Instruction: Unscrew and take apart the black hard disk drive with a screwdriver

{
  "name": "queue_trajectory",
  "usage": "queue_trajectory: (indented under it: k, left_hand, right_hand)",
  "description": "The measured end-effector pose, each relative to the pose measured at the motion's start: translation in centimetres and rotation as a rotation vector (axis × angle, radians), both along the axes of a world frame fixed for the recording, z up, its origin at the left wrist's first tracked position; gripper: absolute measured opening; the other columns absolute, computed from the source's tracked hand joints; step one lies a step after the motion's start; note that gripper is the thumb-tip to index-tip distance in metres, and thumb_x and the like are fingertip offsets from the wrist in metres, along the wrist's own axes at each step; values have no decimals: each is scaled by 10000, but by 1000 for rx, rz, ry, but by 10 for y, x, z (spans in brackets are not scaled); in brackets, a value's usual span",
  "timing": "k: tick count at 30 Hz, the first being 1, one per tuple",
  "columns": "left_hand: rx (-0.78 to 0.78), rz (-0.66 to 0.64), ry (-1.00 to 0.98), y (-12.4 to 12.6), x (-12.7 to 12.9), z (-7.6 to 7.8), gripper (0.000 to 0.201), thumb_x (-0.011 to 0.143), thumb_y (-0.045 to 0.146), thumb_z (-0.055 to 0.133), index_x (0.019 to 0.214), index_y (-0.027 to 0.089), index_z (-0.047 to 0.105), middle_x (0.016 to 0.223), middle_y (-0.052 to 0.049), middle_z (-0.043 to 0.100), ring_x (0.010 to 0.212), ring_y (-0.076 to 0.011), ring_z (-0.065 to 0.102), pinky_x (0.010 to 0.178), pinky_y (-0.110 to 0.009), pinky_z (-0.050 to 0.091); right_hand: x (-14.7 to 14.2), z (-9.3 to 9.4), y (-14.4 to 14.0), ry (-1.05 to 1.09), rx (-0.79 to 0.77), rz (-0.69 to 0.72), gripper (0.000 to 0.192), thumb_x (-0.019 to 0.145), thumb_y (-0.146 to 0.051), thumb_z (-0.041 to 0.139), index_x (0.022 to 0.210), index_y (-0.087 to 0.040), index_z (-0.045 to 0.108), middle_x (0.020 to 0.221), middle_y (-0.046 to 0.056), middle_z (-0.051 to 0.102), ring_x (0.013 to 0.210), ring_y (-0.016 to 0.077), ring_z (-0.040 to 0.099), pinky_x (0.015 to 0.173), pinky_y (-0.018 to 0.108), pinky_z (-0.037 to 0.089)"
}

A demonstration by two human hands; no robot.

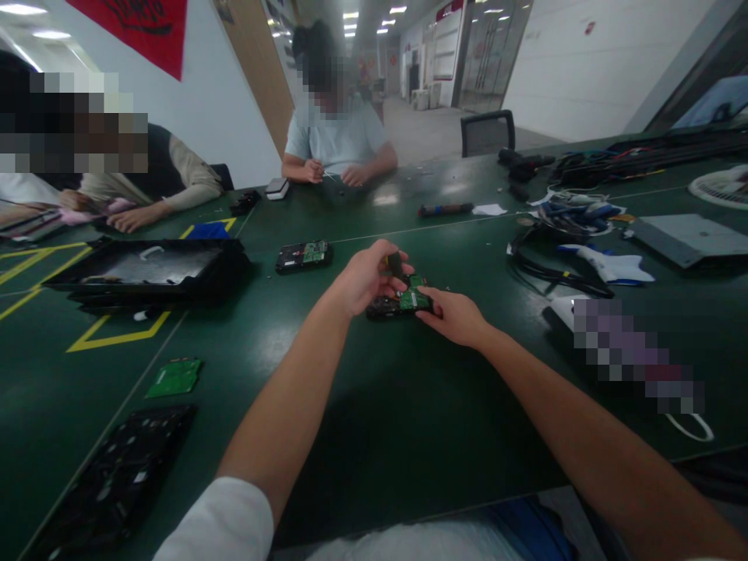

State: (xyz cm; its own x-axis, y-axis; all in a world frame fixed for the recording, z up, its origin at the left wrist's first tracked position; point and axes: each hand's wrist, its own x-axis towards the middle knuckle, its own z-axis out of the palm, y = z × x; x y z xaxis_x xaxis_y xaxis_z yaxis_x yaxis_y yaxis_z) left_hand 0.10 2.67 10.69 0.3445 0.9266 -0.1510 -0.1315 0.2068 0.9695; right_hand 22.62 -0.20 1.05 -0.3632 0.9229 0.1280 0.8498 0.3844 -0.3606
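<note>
A hard drive [381, 308] lies on the green table in front of me, its green circuit board [414, 299] facing up. My left hand [368, 279] is closed around a screwdriver [396, 266] with a dark handle and a bit of yellow. It is held over the drive; its tip is hidden by fingers. With thumb and fingers, my right hand [459, 315] grips the drive's right end. Another hard drive [304, 255] rests farther off to the left. Nearer, at the lower left, lie a loose green circuit board [175, 377] and a black drive body [125, 467].
Left stands a black tray [157, 269] by yellow tape. To the right are cables [561, 273], blue-white gloves [613, 263], a grey metal box [693, 238] and a blurred pouch [631, 343]. Two people sit across the table [409, 436], near a marker-like tube [445, 209].
</note>
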Motion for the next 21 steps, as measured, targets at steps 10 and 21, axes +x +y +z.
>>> queue_trajectory:
  k: [10,21]
  left_hand:
    - [36,60,39,-1,-1,3,263,894,410,602,939,167,694,935,-98,735,548,-129,627,468,-242,439]
    - [72,80,71,-3,0,5,252,893,385,593,923,162,704,946,-86,724,600,-139,688,513,-232,504]
  right_hand:
    - [0,0,-1,15,-4,-10,531,1030,-426,655,1521,-241,567,915,23,747,777,197,657,664,311,372]
    - [1,-2,-1,16,-2,-24,559,1026,-441,665,1537,-237,565,934,26,753,780,199,655,668,314,384]
